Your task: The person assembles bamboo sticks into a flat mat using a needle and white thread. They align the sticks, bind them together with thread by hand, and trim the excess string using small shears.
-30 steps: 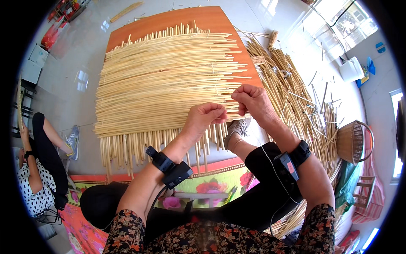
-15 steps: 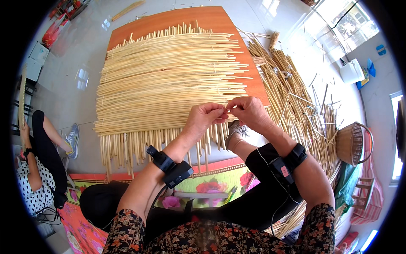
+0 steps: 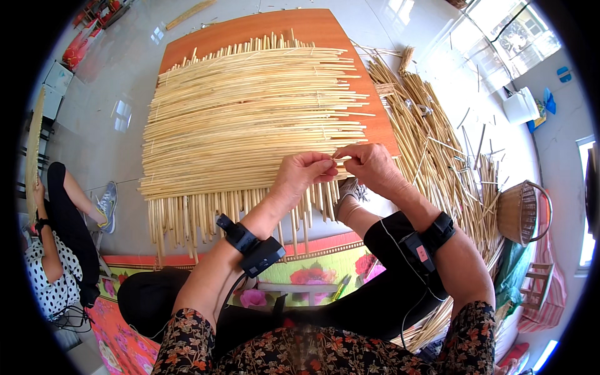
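Observation:
My left hand [image 3: 300,175] and my right hand [image 3: 372,169] meet at the near right edge of a layered mat of pale reeds [image 3: 244,119]. Both are closed in pinches on what looks like a thin pale strand [image 3: 335,159], small and partly hidden by my fingertips. The mat lies on an orange-brown board [image 3: 256,28], with reed ends sticking out toward me.
Loose reeds [image 3: 425,131] are piled right of the board, near a wicker basket [image 3: 515,209] and white bucket [image 3: 519,106]. At the left edge sits another person [image 3: 53,262], holding a long pale strip [image 3: 34,150]. A floral cloth [image 3: 312,275] lies below the board.
My right hand has come down and left to meet my left hand, which stayed nearly in place. The other person's pale strip has shifted slightly.

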{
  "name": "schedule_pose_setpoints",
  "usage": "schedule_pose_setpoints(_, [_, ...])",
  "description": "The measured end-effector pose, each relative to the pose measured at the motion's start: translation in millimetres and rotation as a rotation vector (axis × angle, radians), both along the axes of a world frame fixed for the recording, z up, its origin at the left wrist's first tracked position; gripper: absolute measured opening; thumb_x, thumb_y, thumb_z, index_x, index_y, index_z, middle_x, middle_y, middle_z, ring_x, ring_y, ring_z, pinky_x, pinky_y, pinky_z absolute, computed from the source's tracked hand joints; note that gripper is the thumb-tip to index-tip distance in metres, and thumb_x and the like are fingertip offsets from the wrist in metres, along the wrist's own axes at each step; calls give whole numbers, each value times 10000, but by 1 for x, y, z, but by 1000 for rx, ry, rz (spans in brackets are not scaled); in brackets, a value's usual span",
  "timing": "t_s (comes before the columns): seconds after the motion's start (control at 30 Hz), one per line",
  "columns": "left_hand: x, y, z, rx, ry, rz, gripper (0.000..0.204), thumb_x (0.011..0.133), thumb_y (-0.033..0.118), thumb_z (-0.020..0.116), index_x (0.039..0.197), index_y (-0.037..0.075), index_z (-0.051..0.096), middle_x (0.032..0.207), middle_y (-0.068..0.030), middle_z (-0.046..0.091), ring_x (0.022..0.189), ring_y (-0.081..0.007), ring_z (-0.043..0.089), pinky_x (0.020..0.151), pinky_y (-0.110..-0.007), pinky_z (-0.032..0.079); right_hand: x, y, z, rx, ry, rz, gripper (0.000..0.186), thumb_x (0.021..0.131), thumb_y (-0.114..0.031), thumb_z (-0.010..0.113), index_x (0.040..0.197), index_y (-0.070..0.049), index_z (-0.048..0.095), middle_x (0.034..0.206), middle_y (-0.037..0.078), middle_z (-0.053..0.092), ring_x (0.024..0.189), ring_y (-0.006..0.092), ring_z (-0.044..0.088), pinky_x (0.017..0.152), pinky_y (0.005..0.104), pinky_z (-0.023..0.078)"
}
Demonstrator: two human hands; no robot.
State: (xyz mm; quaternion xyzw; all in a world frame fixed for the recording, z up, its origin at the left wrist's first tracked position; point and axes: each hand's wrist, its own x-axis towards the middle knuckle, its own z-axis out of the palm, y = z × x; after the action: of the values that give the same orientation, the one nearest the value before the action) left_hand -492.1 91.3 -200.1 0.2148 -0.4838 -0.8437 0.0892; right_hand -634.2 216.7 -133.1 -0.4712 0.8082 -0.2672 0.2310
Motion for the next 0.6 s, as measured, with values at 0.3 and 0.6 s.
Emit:
schedule_pose_setpoints(0.3, [-1,1,0,10,-2,9,146,939,128,627,1013,12,675,939,-72,704,856,-141,684,799,-289,573,-2,1,-2,-13,-54,-1,276,786,-82,562,1004,-88,730,726,185,661,656,310,657,666,402,532])
schedule_pose_setpoints(0.6, [1,-3,-2,84,-28,54,106,934,159,629,964,59,651,915,-50,695,826,-124,674,748,-276,570,-5,7,24,41,-259,-11,104,818,-80,601,848,16,624,584,79,601,516,156,631,521,297,497])
